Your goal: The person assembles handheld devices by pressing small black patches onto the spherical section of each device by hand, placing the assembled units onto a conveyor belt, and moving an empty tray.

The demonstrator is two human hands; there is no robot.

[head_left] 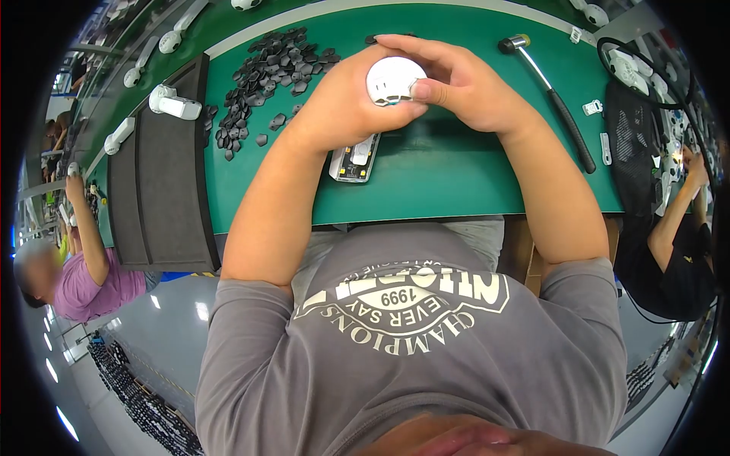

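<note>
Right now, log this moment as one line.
left hand: cradling white round part | right hand: thumb on its edge | hammer: lying at right | black pieces: heaped at left

Disc [392, 77] in hands [473, 90], pieces [277, 64] left, hammer [561, 110] right, device [353, 166] seemingly on tabletop [456, 178]

Can read "1999" in an oval on the grey T-shirt [414, 365], "NEVER SAY" curving beside it, then "CHAMPIONS" in the outer arc, all upside down to camera. Can't fully make out the big word; broken by folds. Can't read the small line either.
</note>
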